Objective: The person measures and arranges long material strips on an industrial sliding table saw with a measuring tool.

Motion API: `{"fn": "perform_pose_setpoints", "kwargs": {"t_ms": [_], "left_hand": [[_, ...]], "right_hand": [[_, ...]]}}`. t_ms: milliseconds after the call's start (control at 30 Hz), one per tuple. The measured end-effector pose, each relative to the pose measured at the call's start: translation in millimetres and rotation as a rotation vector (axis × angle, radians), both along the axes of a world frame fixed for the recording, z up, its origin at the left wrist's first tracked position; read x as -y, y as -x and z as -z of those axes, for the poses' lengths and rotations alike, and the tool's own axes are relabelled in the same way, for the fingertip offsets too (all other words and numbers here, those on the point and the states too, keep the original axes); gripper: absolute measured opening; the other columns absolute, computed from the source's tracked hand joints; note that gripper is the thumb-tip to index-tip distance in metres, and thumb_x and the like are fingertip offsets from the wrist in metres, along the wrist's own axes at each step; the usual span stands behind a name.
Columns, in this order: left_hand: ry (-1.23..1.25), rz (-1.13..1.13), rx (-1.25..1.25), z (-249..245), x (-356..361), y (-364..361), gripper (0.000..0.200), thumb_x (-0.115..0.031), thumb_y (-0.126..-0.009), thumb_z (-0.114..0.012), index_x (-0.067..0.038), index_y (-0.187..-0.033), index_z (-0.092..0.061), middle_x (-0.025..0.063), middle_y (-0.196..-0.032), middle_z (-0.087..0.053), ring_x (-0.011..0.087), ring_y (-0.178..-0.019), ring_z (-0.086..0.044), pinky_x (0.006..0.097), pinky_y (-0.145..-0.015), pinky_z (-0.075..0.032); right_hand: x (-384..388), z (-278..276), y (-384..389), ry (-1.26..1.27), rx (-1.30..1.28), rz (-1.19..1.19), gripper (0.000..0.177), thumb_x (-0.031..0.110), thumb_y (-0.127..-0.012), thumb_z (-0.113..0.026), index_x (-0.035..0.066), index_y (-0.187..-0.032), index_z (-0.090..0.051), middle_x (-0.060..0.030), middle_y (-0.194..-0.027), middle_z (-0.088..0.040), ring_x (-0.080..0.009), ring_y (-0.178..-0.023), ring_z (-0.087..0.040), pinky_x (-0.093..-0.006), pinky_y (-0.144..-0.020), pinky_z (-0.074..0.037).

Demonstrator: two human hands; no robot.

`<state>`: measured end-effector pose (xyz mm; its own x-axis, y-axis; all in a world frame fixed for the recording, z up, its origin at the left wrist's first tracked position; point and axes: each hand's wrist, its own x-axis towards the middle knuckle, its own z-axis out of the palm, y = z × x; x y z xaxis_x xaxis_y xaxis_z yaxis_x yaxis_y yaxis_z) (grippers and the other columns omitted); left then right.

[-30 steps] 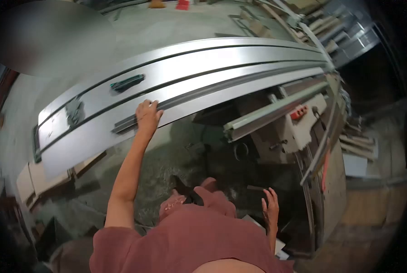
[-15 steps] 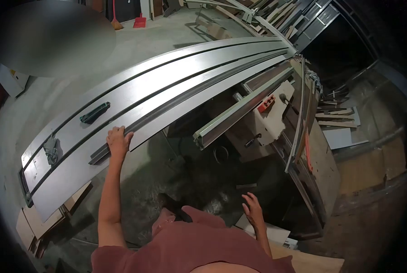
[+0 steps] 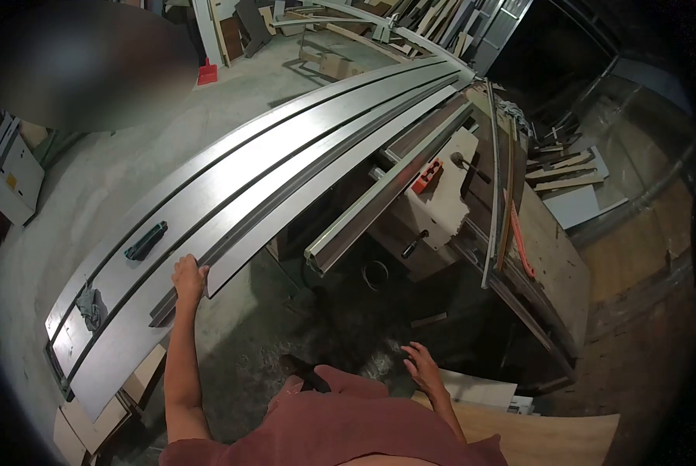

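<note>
My left hand [image 3: 188, 278] is closed round a long dark metal strip [image 3: 270, 210] that lies lengthwise on a silver sliding table [image 3: 216, 179], close to its near end. Behind that hand a green-handled tool [image 3: 146, 241] rests on the table, and a crumpled grey rag [image 3: 90, 308] lies to its left. Low on the right, my right hand [image 3: 425, 369] hangs in the air with its fingers apart, holding nothing. To its lower right is a light wooden board [image 3: 546, 439].
A metal rail [image 3: 387, 194] juts from the machine on the right, beside a red block [image 3: 427, 177] on a pale plate. An orange-red bar [image 3: 521, 245] lies farther right. Wood offcuts [image 3: 569, 171] are stacked beyond it. A white cabinet [image 3: 15, 179] stands at left.
The view has shifted, so the table and machine sit lower and farther left. My left hand remains on the metal strip; my right hand is still open in the air.
</note>
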<state>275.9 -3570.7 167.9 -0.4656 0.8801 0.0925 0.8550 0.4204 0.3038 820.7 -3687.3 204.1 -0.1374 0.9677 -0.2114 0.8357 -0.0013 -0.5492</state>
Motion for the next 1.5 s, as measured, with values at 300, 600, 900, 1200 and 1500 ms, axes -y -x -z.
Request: {"fn": "perform_pose_setpoints", "kwargs": {"t_ms": [300, 600, 900, 1200, 1500], "left_hand": [[0.059, -0.008, 0.007, -6, -1, -9, 0.033, -0.016, -0.075, -0.068, -0.002, -0.096, -0.046, 0.0153, -0.096, -0.053, 0.0331, -0.095, -0.051, 0.0455, -0.076, -0.043], [0.135, 0.037, -0.02, -19, -4, 0, 0.026, -0.019, -0.078, -0.062, -0.003, -0.096, -0.053, 0.0179, -0.098, -0.053, 0.0351, -0.096, -0.051, 0.0462, -0.079, -0.042], [-0.178, 0.041, -0.13, -88, 28, -31, 0.03, -0.023, -0.077, -0.062, -0.007, -0.102, -0.055, 0.0149, -0.092, -0.06, 0.034, -0.089, -0.056, 0.0455, -0.076, -0.041], [-0.231, -0.143, -0.33, -190, 171, -104, 0.02, -0.019, -0.072, -0.068, -0.007, -0.082, -0.055, 0.0101, -0.079, -0.059, 0.0264, -0.08, -0.058, 0.0389, -0.075, -0.042], [-0.162, -0.19, -0.228, -206, 315, -95, 0.028, -0.023, -0.076, -0.065, -0.01, -0.099, -0.056, 0.0057, -0.086, -0.057, 0.0227, -0.087, -0.055, 0.0363, -0.083, -0.038]], "right_hand": [[-4, -1, -7, 0.073, -0.002, -0.013, 0.033, 0.017, -0.087, -0.055, 0.018, -0.12, -0.051, -0.011, -0.131, -0.041, -0.0261, -0.099, -0.057, -0.0368, -0.087, -0.045], [2, 19, -32, 0.086, -0.052, -0.049, 0.032, 0.018, -0.088, -0.053, 0.017, -0.12, -0.052, -0.0111, -0.129, -0.043, -0.0265, -0.099, -0.057, -0.0362, -0.087, -0.044], [-43, -10, -6, 0.02, -0.146, -0.373, 0.029, 0.01, -0.084, -0.055, 0.012, -0.112, -0.056, -0.0099, -0.121, -0.05, -0.0278, -0.102, -0.055, -0.0358, -0.088, -0.043], [-221, -90, 111, -0.757, -0.012, -0.876, 0.051, 0.0, -0.081, -0.057, 0.01, -0.129, -0.042, -0.0111, -0.133, -0.04, -0.0273, -0.124, -0.038, -0.0364, -0.099, -0.037], [-243, -69, 231, -1.175, 0.031, -1.03, 0.05, 0.02, -0.084, -0.059, 0.018, -0.131, -0.041, -0.0054, -0.127, -0.047, -0.0233, -0.12, -0.042, -0.0487, -0.105, -0.029]]}}
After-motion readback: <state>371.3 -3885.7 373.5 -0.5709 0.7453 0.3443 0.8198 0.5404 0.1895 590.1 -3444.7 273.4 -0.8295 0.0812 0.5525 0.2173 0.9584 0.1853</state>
